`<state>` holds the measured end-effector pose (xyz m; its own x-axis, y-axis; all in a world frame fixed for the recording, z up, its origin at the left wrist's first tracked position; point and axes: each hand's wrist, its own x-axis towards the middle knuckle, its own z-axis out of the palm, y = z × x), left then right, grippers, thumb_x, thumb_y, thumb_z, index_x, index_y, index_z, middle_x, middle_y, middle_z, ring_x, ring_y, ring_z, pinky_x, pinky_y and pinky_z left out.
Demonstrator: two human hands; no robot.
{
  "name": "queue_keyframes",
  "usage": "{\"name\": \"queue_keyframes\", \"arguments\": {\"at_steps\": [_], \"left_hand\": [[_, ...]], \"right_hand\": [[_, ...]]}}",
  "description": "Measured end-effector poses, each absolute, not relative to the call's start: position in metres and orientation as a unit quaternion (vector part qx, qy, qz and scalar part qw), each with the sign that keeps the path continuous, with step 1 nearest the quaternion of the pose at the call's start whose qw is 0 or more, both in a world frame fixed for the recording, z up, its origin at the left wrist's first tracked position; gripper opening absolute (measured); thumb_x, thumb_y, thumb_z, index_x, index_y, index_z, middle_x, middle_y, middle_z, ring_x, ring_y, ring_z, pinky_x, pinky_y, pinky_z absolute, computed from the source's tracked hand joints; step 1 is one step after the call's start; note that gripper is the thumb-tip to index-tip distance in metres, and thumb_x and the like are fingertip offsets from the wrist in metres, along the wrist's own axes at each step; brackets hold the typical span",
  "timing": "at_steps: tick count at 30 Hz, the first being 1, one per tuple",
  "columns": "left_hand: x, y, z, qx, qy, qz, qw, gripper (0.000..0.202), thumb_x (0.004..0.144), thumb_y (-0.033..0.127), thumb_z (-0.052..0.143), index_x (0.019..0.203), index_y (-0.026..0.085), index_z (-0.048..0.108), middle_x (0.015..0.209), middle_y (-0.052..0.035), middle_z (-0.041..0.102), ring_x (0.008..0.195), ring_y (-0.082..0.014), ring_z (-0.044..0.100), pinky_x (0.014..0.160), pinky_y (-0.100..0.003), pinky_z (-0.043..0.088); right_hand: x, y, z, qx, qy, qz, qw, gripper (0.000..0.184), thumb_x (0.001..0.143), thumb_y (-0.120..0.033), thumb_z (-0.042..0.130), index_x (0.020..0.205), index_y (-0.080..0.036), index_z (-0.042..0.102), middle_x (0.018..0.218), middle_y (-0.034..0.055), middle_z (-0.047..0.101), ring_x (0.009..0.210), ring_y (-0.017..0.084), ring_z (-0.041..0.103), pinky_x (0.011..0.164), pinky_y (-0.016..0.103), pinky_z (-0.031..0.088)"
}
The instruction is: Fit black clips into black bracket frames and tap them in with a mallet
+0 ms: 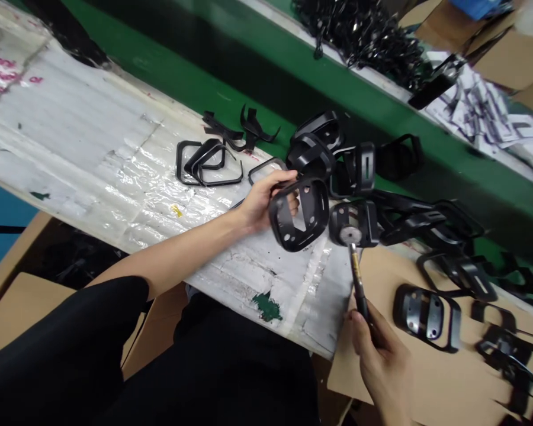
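My left hand (266,201) is closed on the edge of a black plastic frame (299,214), a rounded housing with a large opening and small holes, held up over the bench. My right hand (379,349) is wrapped round the black grip of a slim tool (357,275) with yellow markings and a metal-coloured front part. The tool's far end meets, in view, a round grey disc (350,235); whether the disc belongs to the tool or to the black part (368,222) behind it I cannot tell.
Several black frames (311,155) are heaped along the green bench back. Thin black rings (208,163) lie left of them. Another black housing (426,318) rests on cardboard (382,370) at right. Above, a shelf carries black cables (364,38) and white packets (484,103).
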<state>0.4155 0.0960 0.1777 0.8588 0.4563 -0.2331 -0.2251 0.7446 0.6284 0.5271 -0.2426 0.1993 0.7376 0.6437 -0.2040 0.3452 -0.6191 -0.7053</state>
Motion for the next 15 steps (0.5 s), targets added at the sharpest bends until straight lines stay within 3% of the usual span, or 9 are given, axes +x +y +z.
{"name": "queue_keyframes", "arguments": {"at_steps": [1, 3, 5, 7, 10, 12, 15], "left_hand": [[0.415, 0.097, 0.18, 0.282, 0.178, 0.179, 0.926, 0.061, 0.09, 0.051, 0.065, 0.055, 0.024, 0.024, 0.047, 0.0068, 0.02, 0.041, -0.0093, 0.024, 0.047, -0.03, 0.028], [0.413, 0.096, 0.185, 0.238, 0.174, 0.172, 0.94, 0.055, 0.09, 0.049, 0.063, 0.055, 0.023, 0.028, 0.047, 0.0063, 0.023, 0.041, -0.0095, 0.026, 0.046, -0.029, 0.031], [0.412, 0.093, 0.189, 0.192, 0.183, 0.16, 0.951, 0.048, 0.09, 0.047, 0.061, 0.058, 0.022, 0.035, 0.051, 0.0055, 0.029, 0.043, -0.0096, 0.031, 0.049, -0.028, 0.037], [0.411, 0.089, 0.192, 0.152, 0.19, 0.146, 0.959, 0.04, 0.091, 0.041, 0.057, 0.06, 0.021, 0.042, 0.054, 0.0047, 0.034, 0.045, -0.0097, 0.035, 0.053, -0.028, 0.043], [0.411, 0.085, 0.194, 0.122, 0.191, 0.136, 0.964, 0.036, 0.095, 0.034, 0.054, 0.062, 0.02, 0.046, 0.056, 0.0047, 0.035, 0.046, -0.0099, 0.038, 0.057, -0.028, 0.047], [0.411, 0.085, 0.195, 0.115, 0.186, 0.134, 0.967, 0.037, 0.097, 0.033, 0.056, 0.064, 0.019, 0.048, 0.058, 0.0051, 0.036, 0.047, -0.01, 0.04, 0.057, -0.027, 0.048], [0.412, 0.089, 0.195, 0.142, 0.189, 0.151, 0.96, 0.037, 0.099, 0.039, 0.062, 0.069, 0.018, 0.053, 0.064, 0.0024, 0.048, 0.055, -0.0115, 0.052, 0.062, -0.026, 0.051]], "right_hand": [[0.529, -0.239, 0.198, -0.872, -0.307, 0.191, 0.331, 0.038, 0.097, -0.049, 0.072, 0.12, -0.019, 0.078, 0.107, 0.0113, 0.079, 0.094, 0.029, 0.076, 0.08, 0.039, 0.065], [0.532, -0.227, 0.198, -0.857, -0.347, 0.136, 0.356, 0.03, 0.099, -0.041, 0.071, 0.121, -0.022, 0.078, 0.13, 0.0131, 0.073, 0.122, 0.034, 0.07, 0.105, 0.05, 0.058], [0.534, -0.206, 0.204, -0.822, -0.399, 0.082, 0.399, 0.024, 0.099, -0.031, 0.07, 0.12, -0.023, 0.077, 0.135, 0.0131, 0.069, 0.13, 0.033, 0.065, 0.115, 0.057, 0.05], [0.539, -0.178, 0.213, -0.78, -0.461, 0.062, 0.418, 0.034, 0.096, -0.025, 0.074, 0.13, -0.024, 0.072, 0.136, 0.0132, 0.067, 0.132, 0.033, 0.063, 0.117, 0.059, 0.048], [0.553, -0.13, 0.224, -0.721, -0.577, 0.083, 0.376, 0.048, 0.094, -0.027, 0.079, 0.139, -0.026, 0.064, 0.148, 0.0144, 0.059, 0.138, 0.034, 0.058, 0.118, 0.058, 0.047], [0.565, -0.1, 0.224, -0.682, -0.633, 0.092, 0.355, 0.029, 0.097, -0.028, 0.076, 0.125, -0.025, 0.07, 0.144, 0.0124, 0.063, 0.135, 0.032, 0.06, 0.116, 0.054, 0.049], [0.58, -0.07, 0.217, -0.633, -0.657, 0.133, 0.386, 0.006, 0.099, -0.028, 0.075, 0.1, -0.022, 0.074, 0.118, 0.0089, 0.076, 0.115, 0.027, 0.07, 0.106, 0.046, 0.055]]}}
